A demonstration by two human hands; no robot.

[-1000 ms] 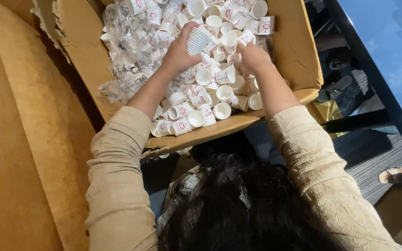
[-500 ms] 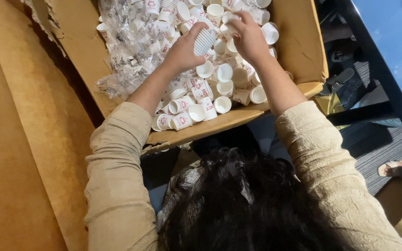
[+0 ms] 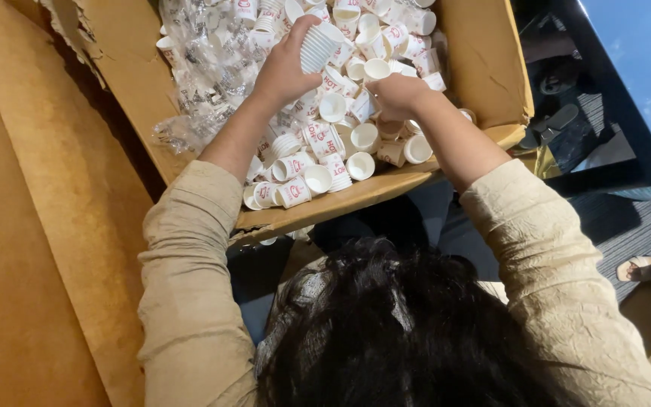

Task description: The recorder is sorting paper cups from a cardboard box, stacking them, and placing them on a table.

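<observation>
Left hand (image 3: 284, 71) has lifted its cup stack (image 3: 318, 47) higher.
Right hand (image 3: 397, 94) fingers pinch a loose cup in the cardboard box (image 3: 484, 68) of paper cups (image 3: 318, 177).

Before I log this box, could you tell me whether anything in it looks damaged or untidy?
Yes. The cardboard box has a torn, ragged flap edge at its upper left, and the small paper cups lie loose and jumbled among crumpled clear plastic wrap. The left hand grips a stack of cups; the right hand reaches among them.
</observation>
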